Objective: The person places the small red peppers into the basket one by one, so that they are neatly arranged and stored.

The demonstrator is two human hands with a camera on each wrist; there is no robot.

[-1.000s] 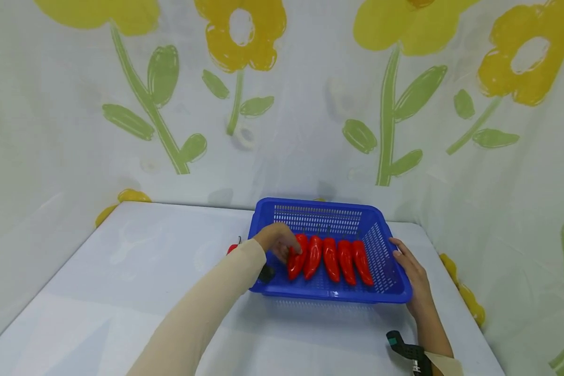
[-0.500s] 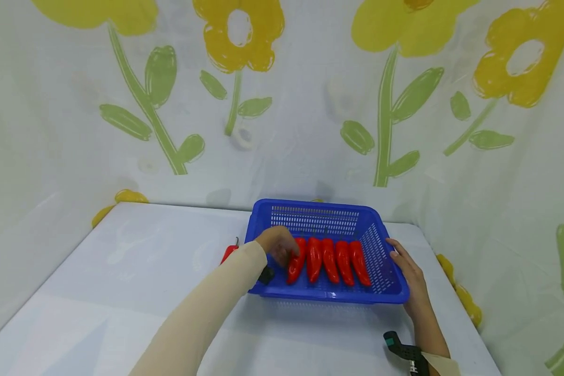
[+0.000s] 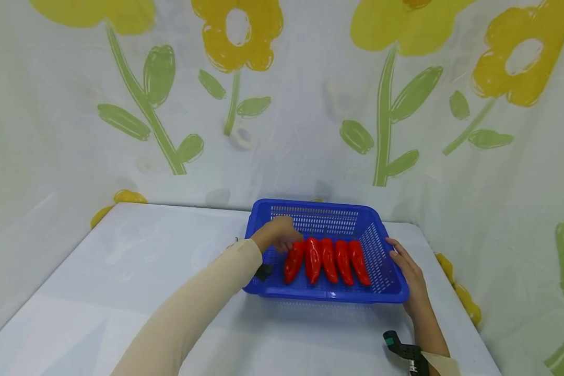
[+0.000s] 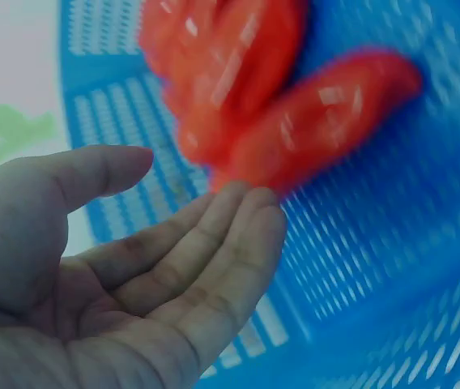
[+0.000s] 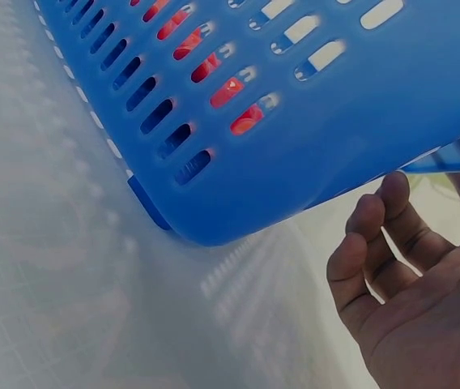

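Note:
Several glossy red peppers (image 3: 328,260) lie side by side in a blue perforated plastic basket (image 3: 385,300). My left hand (image 3: 278,233) reaches in over the upper end of the leftmost pepper (image 3: 293,263). In the left wrist view its fingers are extended and together, the thumb stands apart, and the fingertips (image 4: 264,223) overlap the near end of a red pepper (image 4: 319,121). On the basket's right side, my right hand (image 3: 412,277) holds the rim. The right wrist view shows several fingertips (image 5: 368,212) bent up against the rim's underside.
A white table (image 3: 122,282) carries the basket near its back edge. Left of the basket, a stem (image 3: 236,239) shows beyond the sleeve (image 3: 207,292), which hides most of that pepper. A flower-patterned curtain (image 3: 301,156) hangs behind. A black wrist device (image 3: 406,351) sits on my right wrist.
My left hand has shifted from beside the leftmost pepper toward its upper end. That pepper's tilt has changed slightly. The sleeve now covers more of the pepper outside. My right hand stays at the rim.

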